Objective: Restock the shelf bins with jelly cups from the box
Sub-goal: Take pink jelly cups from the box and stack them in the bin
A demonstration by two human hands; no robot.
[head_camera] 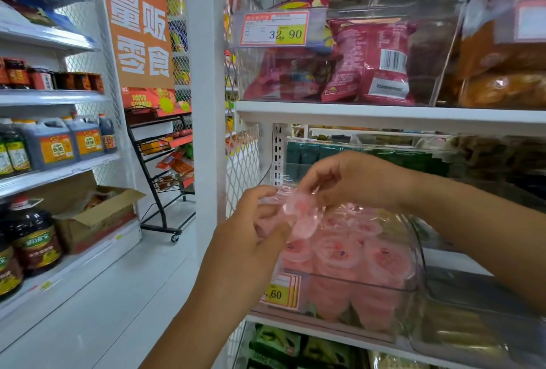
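Observation:
A clear plastic shelf bin (413,250) on the middle shelf holds several pink jelly cups (339,253). Just above its left front corner, my left hand (254,232) grips a small stack of pink jelly cups (298,215) with curled fingers. My right hand (348,179) reaches in from the right and pinches the top edge of the same cups. The cups in my hands are blurred, so their number is unclear. An open cardboard box (97,218) sits on the bottom shelf across the aisle at the left.
A yellow price tag (280,292) hangs on the bin's front. The shelf above carries a bin of red snack bags (366,64). Green packs (277,342) lie below. Sauce and oil bottles (32,238) fill the left shelving. A black wire rack (165,173) stands down the aisle.

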